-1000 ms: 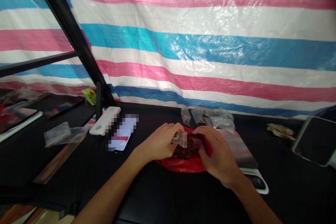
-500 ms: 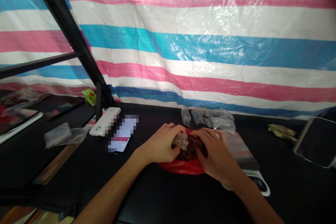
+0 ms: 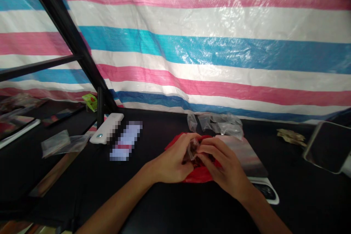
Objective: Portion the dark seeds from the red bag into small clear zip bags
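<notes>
My left hand (image 3: 174, 161) is closed around a small clear plastic bag (image 3: 193, 148), its mouth turned up toward the right. Some brown contents show through the plastic. The fingers of my right hand (image 3: 222, 162) are pinched together at the bag's mouth; what they hold is too small to make out. Directly beneath both hands lies an opened red plastic bag (image 3: 199, 176) with dark brown dried bits in it, largely covered by my fingers.
Right of the hands is a kitchen scale (image 3: 246, 159) with a metal plate. Behind it lie several small clear bags (image 3: 229, 126). A phone (image 3: 126, 142) and a white power bank (image 3: 107, 128) are on the left. Farther right are crumpled dried pieces (image 3: 291, 137) and a clear-rimmed dark stand (image 3: 327, 147).
My right hand has lifted out of the dried bits, and its fingertips have come to the small bag's mouth. My left hand has tilted the bag upward. The view has shifted slightly.
</notes>
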Available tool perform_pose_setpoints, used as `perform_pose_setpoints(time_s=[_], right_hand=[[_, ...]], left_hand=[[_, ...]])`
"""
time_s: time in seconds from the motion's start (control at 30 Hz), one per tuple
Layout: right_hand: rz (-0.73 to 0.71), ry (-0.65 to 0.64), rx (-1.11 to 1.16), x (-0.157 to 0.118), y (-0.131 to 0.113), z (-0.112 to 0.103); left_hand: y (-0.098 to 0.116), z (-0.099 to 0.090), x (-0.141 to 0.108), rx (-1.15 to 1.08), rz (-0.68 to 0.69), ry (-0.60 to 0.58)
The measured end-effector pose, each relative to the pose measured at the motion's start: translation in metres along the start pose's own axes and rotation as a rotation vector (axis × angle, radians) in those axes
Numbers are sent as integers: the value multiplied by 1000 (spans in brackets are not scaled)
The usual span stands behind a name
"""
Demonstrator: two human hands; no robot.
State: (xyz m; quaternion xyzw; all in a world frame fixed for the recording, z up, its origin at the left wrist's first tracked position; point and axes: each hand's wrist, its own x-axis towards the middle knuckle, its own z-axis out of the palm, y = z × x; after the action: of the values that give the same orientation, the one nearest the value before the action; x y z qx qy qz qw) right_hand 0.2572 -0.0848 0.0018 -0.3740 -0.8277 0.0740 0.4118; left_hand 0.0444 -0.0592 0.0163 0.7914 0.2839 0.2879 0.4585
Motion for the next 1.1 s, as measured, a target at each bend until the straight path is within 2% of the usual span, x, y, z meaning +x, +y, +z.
perform_pose_setpoints(time_s=[0.13,0.27,0.4,0.47,0.57,0.67,0.77,0.9,1.1], right_hand=[[58,80,57,-1,-1,-7],[205,176,188,-6,10,-25],[385,248,308,-12,34,-51],[467,212,242,-14,45,-64],[553,88,71,-16,60,-78],[552,-31,-92,-20,76,-79],[504,-61,-193,-24,88,-70],[377,3,-199,-26,95,-63],[332,168,-217,-22,89,-71]], left_hand=[[2,2,-1,74,52,-20],[4,-15,0,176,83,-57],[-6,-30,0,326,-3,44],[-15,-33,0,426,-91,66],[-27,-36,1,460,-129,-43],[-33,-39,2,338,-101,-41],[-37,-41,3,208,-187,11],[-42,-44,4,207,-332,92],[-50,-44,7,175,-390,198]])
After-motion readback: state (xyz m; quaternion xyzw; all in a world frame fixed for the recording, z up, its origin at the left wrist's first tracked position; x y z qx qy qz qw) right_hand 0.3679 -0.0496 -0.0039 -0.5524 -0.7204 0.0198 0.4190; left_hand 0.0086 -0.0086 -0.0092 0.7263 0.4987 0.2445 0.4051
